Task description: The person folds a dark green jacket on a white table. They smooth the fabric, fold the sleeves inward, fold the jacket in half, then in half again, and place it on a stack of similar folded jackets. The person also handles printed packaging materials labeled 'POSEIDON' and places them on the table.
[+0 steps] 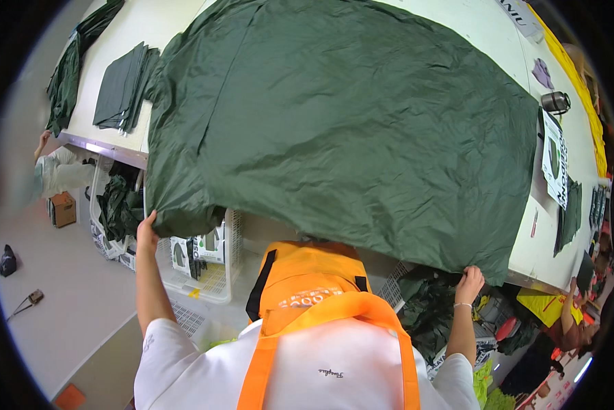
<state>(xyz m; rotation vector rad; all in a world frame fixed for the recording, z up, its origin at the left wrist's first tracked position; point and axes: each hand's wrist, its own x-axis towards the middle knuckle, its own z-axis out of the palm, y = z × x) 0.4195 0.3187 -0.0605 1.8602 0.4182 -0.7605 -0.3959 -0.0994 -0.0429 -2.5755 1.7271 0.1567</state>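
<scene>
A large dark green sheet of thin fabric [362, 130] lies spread over the white table [532, 225], wrinkled, with a straight seam running along its left part. Its near edge hangs over the table's front edge toward me. My left hand [147, 231] is closed on the near left corner of the fabric. At the near right corner, my right hand [469, 283] pinches the same edge between fingers and thumb. Between my hands the edge sags slightly in front of my orange apron [314, 277].
Folded dark green pieces [124, 89] lie left of the fabric. Printed packages [554, 160], a dark cup [556, 102] and a purple cloth [543, 73] sit at the right. White baskets [218, 273] stand below the table. A co-worker's hand [43, 142] touches green fabric at far left.
</scene>
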